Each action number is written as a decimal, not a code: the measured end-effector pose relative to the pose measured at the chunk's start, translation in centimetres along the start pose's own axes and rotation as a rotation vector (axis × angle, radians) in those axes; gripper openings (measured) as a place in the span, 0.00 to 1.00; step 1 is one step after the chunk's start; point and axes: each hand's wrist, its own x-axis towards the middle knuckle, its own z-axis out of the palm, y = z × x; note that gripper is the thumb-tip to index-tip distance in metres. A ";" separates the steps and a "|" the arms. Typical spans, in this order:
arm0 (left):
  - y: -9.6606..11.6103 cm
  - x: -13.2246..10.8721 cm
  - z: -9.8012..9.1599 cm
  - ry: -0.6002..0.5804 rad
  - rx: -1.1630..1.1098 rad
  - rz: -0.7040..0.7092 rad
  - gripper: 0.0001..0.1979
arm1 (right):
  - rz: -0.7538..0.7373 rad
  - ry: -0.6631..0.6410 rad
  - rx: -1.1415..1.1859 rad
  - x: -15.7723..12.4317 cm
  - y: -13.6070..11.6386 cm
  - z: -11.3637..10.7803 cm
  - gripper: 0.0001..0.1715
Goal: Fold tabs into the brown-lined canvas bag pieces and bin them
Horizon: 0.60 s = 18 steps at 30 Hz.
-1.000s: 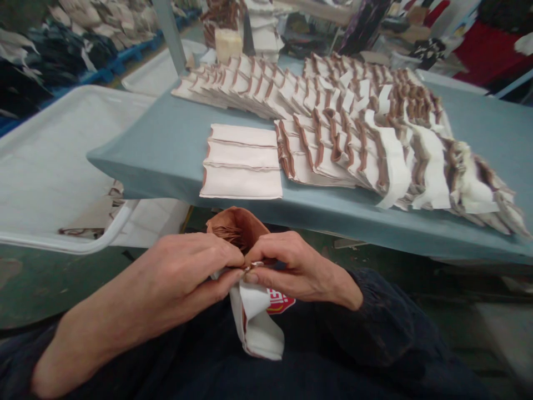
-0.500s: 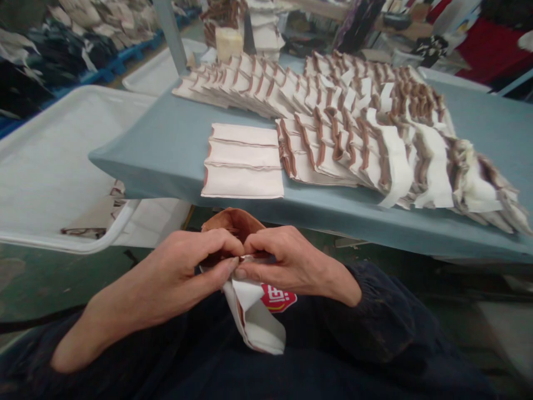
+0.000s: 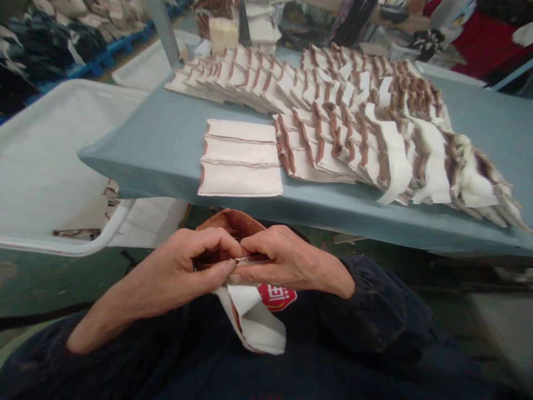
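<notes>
A white and brown fabric piece (image 3: 262,328) hangs in front of my body, below the table edge. My left hand (image 3: 195,261) pinches its upper edge between thumb and fingers. Right beside it, my right hand (image 3: 275,255) pinches the same edge, the two thumbs nearly touching. Brown material (image 3: 229,219) of the piece curves up behind my fingers, and its white end droops below. On the table just ahead lies a flat white panel (image 3: 241,158) with two raised seams.
Overlapping rows of white and brown panels (image 3: 328,144) cover much of the blue-grey table (image 3: 137,133). White strips (image 3: 395,161) lie across some. A large white bin (image 3: 120,222) stands at the left, and a grey post (image 3: 163,33) rises behind the table.
The view has shifted slightly, so the table and panels sit a little further left and up. Both hands keep their pinch on the fabric piece, my right hand slightly further left in view.
</notes>
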 end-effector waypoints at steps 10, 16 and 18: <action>0.1 0.2 0.7 0.145 0.096 0.157 0.09 | 0.010 -0.011 0.200 0.2 -0.3 -1.1 0.31; -0.3 -0.3 1.4 0.224 0.144 0.324 0.13 | 0.174 -0.024 0.561 -0.4 -2.0 -0.9 0.41; -0.6 -0.5 1.5 0.224 0.164 0.367 0.14 | 0.203 -0.004 0.666 -0.6 -2.2 -0.5 0.45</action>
